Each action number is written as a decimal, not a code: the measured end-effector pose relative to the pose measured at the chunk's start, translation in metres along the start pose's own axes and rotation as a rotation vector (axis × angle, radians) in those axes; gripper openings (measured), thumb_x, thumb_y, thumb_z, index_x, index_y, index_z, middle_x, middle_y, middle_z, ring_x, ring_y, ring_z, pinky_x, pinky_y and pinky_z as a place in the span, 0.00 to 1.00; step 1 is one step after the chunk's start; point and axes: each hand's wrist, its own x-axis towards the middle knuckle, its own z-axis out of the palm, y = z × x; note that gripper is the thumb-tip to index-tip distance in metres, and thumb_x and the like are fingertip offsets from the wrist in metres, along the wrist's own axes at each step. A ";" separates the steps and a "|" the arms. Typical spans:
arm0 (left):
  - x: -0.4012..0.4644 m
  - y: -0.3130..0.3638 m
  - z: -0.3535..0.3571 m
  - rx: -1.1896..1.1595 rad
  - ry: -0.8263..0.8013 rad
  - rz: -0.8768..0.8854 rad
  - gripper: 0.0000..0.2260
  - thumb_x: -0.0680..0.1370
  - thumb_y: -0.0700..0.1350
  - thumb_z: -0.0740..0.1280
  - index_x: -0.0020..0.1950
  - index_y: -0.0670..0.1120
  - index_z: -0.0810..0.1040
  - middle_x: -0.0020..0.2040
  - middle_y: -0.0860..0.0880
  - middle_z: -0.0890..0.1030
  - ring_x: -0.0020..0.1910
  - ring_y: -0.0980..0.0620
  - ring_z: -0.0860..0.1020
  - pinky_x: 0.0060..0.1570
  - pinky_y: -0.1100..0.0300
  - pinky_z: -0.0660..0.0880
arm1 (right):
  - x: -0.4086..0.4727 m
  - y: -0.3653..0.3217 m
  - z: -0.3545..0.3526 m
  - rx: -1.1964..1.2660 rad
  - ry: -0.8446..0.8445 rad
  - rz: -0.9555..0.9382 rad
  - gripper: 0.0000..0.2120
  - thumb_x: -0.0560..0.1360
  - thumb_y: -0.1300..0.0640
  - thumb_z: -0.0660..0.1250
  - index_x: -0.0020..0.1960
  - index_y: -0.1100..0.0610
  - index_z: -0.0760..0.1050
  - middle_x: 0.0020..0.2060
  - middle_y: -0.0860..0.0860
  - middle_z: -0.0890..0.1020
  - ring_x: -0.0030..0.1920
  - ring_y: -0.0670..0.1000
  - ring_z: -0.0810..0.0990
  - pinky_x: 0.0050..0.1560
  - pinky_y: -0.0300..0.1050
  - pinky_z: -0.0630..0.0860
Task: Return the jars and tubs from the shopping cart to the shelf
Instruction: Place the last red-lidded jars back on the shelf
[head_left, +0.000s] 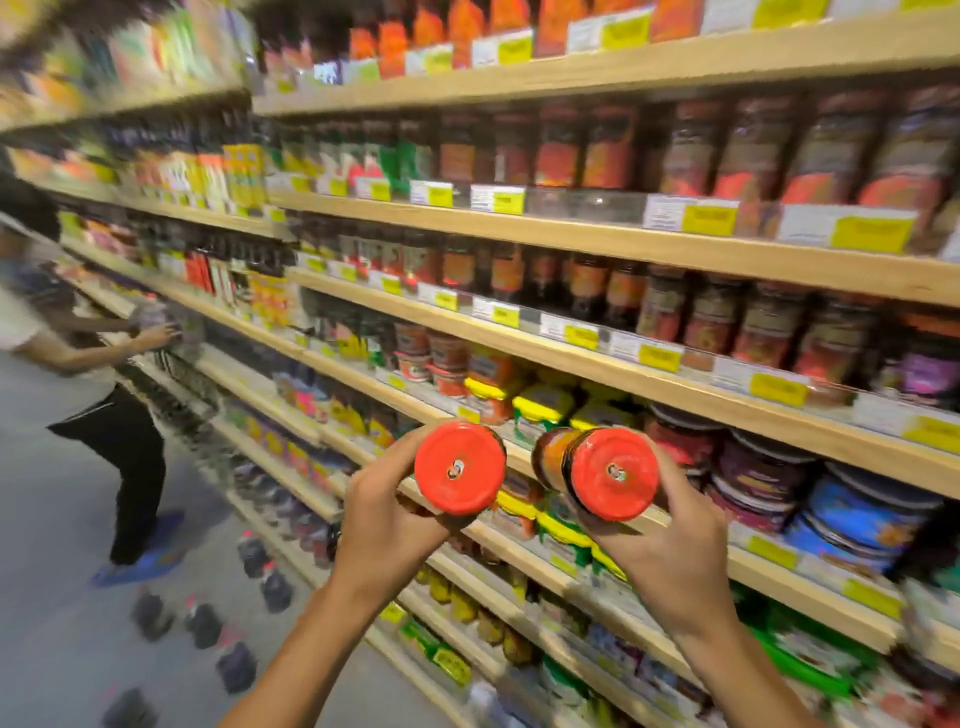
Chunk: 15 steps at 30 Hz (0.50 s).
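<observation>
Red-orange lids face the camera: two jars are held up in front of the wooden shelf (613, 358), one in each hand. The left hand (384, 525) is wrapped around the left jar (460, 467), fingers closed about its body below the lid, so only the lid and a dark rim show. The right hand (670, 551) is closed the same way around the right jar (602, 473), whose glass side with an orange label shows to the left of its lid. Each lid carries one small round emblem at its centre. The two jars are tipped toward the camera, near each other but apart, and neither touches the shelving.

Behind them the shelving runs in at least six wooden boards, each edged with white and yellow price tags. Upper boards hold rows of dark jars and bottles with red and orange labels; motion blur keeps an exact count out of reach. Directly behind the jars sit tubs with yellow lids (540, 405), about five showing on that level, and to the right stacked tubs with dark and blue lids (852, 519).

At the left another person (93, 395) in dark trousers and blue shoes reaches into the shelving with both arms. On the floor (62, 623) stand roughly seven dark bottles (275, 587), too blurred to count surely.
</observation>
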 end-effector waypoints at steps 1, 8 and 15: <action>0.003 -0.008 -0.010 -0.012 0.013 -0.007 0.32 0.62 0.47 0.84 0.62 0.60 0.76 0.58 0.70 0.79 0.58 0.67 0.78 0.54 0.75 0.71 | 0.003 -0.001 0.013 -0.003 -0.010 0.005 0.36 0.59 0.48 0.83 0.66 0.48 0.76 0.54 0.32 0.80 0.54 0.40 0.80 0.55 0.27 0.71; 0.040 -0.084 -0.070 -0.071 0.026 -0.027 0.30 0.62 0.51 0.83 0.62 0.63 0.77 0.58 0.68 0.81 0.59 0.65 0.79 0.54 0.71 0.74 | 0.036 -0.026 0.107 0.000 0.020 0.020 0.34 0.60 0.44 0.81 0.64 0.39 0.72 0.51 0.29 0.81 0.56 0.33 0.78 0.55 0.24 0.70; 0.099 -0.143 -0.083 -0.160 -0.110 -0.027 0.30 0.62 0.52 0.82 0.63 0.60 0.77 0.58 0.65 0.81 0.59 0.66 0.78 0.54 0.74 0.73 | 0.074 -0.035 0.154 -0.079 0.106 0.061 0.35 0.61 0.43 0.80 0.66 0.45 0.73 0.56 0.35 0.81 0.58 0.34 0.78 0.57 0.26 0.72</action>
